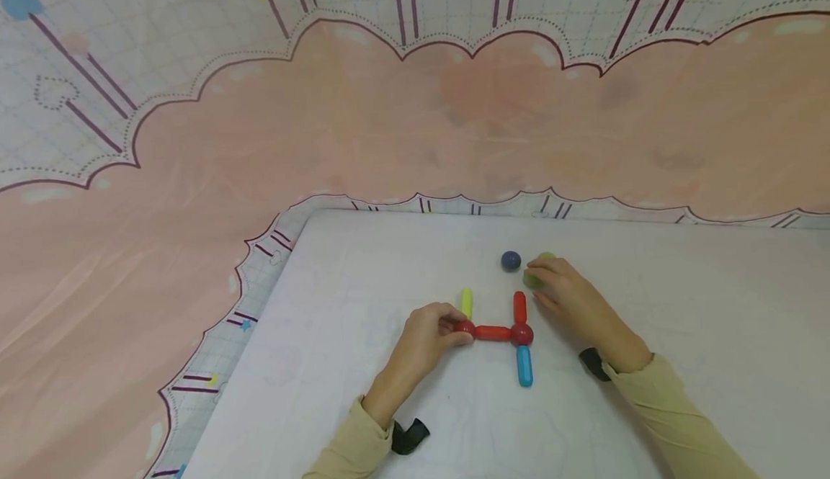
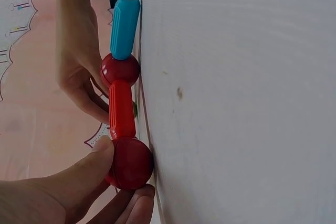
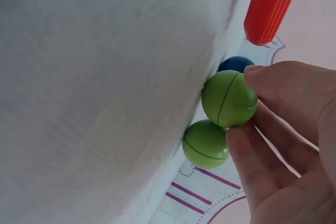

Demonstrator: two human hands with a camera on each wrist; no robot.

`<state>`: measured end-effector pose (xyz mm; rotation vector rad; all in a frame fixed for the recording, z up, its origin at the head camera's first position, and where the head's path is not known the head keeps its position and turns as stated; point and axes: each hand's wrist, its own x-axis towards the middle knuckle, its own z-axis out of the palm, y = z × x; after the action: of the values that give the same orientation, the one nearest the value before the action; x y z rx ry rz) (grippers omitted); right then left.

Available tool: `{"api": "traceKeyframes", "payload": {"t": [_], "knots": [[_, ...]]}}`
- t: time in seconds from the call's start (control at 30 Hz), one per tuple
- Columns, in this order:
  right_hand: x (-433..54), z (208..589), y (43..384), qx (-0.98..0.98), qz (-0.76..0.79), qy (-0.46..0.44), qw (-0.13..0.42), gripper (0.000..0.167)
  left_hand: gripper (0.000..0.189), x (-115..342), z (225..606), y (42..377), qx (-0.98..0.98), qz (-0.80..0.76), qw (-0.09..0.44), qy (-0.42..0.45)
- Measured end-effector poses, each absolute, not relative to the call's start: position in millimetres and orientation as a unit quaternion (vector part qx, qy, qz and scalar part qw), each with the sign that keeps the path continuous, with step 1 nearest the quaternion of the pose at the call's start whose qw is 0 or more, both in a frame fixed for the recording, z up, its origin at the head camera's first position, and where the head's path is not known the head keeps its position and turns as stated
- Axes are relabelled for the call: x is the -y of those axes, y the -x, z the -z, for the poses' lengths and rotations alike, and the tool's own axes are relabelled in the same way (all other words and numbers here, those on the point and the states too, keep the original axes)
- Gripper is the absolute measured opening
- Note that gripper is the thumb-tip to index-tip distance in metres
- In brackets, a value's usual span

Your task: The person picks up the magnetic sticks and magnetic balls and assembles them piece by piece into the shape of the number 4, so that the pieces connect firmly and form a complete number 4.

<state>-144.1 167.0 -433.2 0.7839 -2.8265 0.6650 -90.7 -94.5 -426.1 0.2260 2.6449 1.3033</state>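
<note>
My left hand (image 1: 424,335) pinches a red ball (image 2: 134,164) between thumb and fingers. That ball belongs to a joined toy figure: a red rod (image 1: 493,333) links it to a second red ball (image 1: 521,334). From the second ball, another red rod (image 1: 520,307) points away and a blue rod (image 1: 524,366) points toward me. A yellow-green rod (image 1: 467,302) stands off the pinched ball on its far side. Thumb and fingertips of my right hand (image 1: 577,302) pinch a green ball (image 3: 229,98). Close to it are a second green ball (image 3: 205,144) and a dark blue ball (image 1: 511,261).
Everything lies on a white tabletop (image 1: 363,270), whose far and left edges show. Beyond it spreads a peach and white patterned cloth (image 1: 389,126). Black straps are at both wrists, such as the left strap (image 1: 410,437).
</note>
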Motion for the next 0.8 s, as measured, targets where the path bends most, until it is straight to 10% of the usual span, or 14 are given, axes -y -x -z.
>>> {"api": "traceKeyframes", "payload": {"t": [0.8], "knots": [[-162.9, 428.8, 147.1, 0.936, -0.216, -0.268, 0.075, 0.029, 0.024, 95.4, 426.5, 88.5, -0.890, -0.440, 0.088, -0.078]]}}
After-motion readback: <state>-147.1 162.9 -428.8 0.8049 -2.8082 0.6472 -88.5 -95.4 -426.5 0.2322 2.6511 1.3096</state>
